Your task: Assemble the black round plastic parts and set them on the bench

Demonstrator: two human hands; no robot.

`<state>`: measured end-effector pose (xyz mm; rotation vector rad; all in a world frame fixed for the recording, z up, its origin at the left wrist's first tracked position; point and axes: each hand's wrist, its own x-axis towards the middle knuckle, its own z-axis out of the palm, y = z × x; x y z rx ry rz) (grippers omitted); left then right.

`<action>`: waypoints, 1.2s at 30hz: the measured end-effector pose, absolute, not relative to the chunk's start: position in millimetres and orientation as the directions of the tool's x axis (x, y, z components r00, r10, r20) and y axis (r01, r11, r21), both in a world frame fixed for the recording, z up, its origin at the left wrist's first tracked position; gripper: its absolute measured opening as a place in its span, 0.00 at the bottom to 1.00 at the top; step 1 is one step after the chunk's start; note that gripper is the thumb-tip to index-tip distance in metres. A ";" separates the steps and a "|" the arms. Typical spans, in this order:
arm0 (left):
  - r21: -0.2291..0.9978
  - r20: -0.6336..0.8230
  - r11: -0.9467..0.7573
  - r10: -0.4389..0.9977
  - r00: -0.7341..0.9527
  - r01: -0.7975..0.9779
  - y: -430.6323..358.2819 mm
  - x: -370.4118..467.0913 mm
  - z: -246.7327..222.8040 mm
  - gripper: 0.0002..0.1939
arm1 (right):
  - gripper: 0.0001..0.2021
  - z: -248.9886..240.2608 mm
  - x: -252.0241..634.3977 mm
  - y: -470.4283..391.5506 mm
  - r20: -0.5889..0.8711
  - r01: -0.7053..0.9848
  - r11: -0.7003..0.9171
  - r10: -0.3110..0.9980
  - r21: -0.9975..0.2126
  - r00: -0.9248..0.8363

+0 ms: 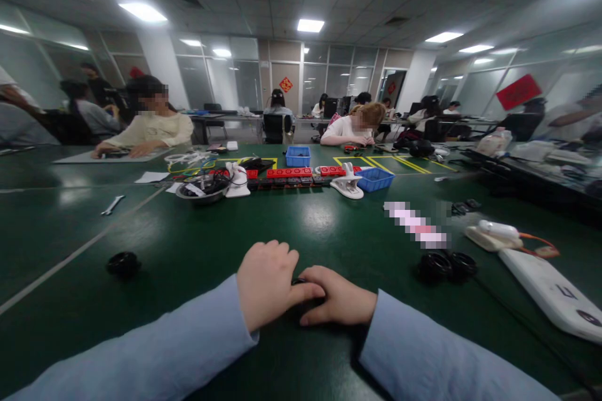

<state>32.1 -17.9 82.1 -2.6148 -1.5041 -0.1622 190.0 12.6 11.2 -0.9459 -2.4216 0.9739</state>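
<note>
Both my hands rest together on the green table [197, 250], close to the front edge. My left hand [269, 282] is curled with its thumb stretched rightwards over a small black object [299, 281], mostly hidden between the hands. My right hand [341, 301] lies against it with fingers folded around the same black object. Both arms wear light blue sleeves.
A black round part [123, 263] lies to the left, two black round parts [446, 265] to the right. A white power strip [550, 291] sits far right. Red switch strips [288, 173], blue bins [374, 179], a bowl [203, 190] and a wrench [113, 204] lie farther back. Other people sit at the far tables.
</note>
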 end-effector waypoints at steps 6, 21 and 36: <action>0.396 0.072 -0.823 0.471 0.879 0.408 13.0 6.4 92.5 0.15 | 0.17 13.7 191.3 12.9 0.104 0.322 0.521 0.633 -0.790 -0.767; 0.137 -0.078 -0.633 0.760 0.645 0.762 -5.4 20.6 86.3 0.20 | 0.21 11.9 191.7 13.3 0.092 0.345 0.513 0.649 -0.786 -0.755; -0.109 0.059 -0.340 0.936 0.348 0.934 -29.6 45.7 65.2 0.35 | 0.18 14.9 189.1 10.6 0.080 0.462 0.555 0.695 -0.692 -0.715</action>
